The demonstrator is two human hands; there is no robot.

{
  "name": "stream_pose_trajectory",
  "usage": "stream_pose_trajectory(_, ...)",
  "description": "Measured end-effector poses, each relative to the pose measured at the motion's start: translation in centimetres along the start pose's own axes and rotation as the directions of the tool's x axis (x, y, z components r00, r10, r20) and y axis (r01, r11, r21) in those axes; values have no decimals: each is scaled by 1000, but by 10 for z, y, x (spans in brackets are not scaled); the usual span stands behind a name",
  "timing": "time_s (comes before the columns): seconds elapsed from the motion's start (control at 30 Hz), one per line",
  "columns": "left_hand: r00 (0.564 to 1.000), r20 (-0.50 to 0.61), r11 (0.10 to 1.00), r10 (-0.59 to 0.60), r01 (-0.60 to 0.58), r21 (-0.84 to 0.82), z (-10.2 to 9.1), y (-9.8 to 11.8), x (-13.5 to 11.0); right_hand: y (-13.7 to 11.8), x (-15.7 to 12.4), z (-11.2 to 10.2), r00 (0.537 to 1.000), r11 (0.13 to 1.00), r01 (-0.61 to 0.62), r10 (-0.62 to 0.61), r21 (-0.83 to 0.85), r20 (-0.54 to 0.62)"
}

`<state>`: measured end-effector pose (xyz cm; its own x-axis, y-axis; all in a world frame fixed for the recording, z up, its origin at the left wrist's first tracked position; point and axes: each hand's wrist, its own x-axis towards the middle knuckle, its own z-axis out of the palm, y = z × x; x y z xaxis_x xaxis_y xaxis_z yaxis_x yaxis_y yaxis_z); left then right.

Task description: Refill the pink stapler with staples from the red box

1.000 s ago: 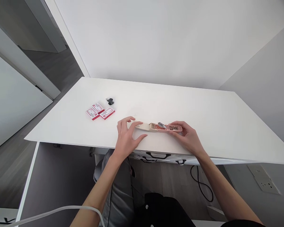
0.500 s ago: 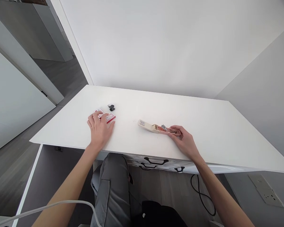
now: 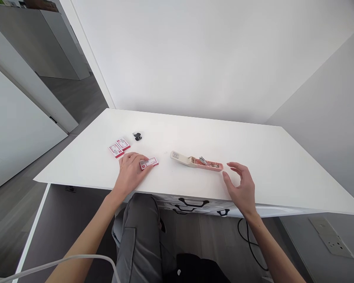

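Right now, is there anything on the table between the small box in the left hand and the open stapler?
Nothing visible. The left hand holds the small box, and only bare table lies between it and the stapler. The two other boxes lie farther left.

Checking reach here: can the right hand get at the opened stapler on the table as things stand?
Probably yes. The right hand hovers open just right of the stapler, apart from it, with only bare table between them. The left hand, holding a small red-and-white box, is well clear.
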<state>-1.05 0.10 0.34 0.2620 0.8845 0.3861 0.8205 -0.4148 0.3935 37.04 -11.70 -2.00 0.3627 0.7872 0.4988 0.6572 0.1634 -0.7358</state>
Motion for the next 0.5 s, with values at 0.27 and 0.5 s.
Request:
stream_pose_trajectory(0.27,992,107,950,-65,94,-296,-8,20,-14,-30,-8,11,968,979,106,-142,176,208)
stream_pose_trajectory(0.5,967,245,867,75,58,-495,1,56,-17,-56,-6,33,774,898,-37,-251,438,581)
